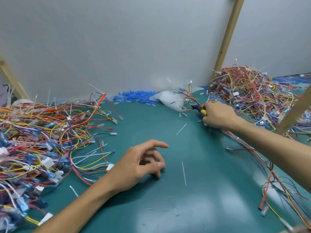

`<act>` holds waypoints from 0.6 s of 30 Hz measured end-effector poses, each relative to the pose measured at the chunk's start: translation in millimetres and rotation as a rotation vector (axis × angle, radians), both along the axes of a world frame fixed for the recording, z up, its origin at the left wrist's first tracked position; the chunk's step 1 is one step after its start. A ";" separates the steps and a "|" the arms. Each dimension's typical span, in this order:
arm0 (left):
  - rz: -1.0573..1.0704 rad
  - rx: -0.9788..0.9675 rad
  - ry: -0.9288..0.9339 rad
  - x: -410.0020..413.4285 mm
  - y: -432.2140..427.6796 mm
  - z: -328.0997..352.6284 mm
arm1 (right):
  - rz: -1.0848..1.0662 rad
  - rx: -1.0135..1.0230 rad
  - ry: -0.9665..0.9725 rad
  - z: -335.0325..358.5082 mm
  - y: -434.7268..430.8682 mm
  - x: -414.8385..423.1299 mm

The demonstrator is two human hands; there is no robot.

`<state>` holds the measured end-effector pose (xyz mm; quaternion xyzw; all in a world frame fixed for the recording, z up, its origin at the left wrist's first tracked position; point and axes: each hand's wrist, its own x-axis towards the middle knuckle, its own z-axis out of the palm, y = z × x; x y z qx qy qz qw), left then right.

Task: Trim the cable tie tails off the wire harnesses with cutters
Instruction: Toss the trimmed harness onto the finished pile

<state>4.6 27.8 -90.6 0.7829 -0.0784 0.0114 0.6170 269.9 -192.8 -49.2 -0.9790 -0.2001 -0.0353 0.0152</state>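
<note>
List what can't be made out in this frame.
Head view: jaws of the yellow-handled black cutters, covered by the right hand; open or closed unclear.
Head view: any cable tie at the cutters, too small and blurred.
Head view: left pile of multicoloured wire harnesses, cut off by the frame's left edge.
Head view: whether fingertips of the left hand touch the green mat.

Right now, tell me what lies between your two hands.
Head view: between the left hand and right hand, bare green mat with one loose white tie tail.
</note>
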 end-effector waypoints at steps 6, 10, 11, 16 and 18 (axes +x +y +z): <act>-0.002 0.002 0.000 -2.1 -0.6 1.4 | -0.011 0.352 0.007 26.5 4.3 6.6; -0.004 0.022 -0.015 -0.4 0.2 1.0 | 0.082 0.595 -0.174 55.5 2.6 4.3; -0.002 0.018 -0.013 -0.2 0.2 0.7 | 0.107 0.659 -0.202 63.3 1.3 4.2; 0.004 -0.004 -0.012 -0.4 -0.7 0.1 | 0.195 0.974 -0.273 79.5 1.1 1.3; 0.004 -0.004 -0.012 0.4 -1.1 0.1 | 0.198 0.964 -0.223 68.9 6.6 3.6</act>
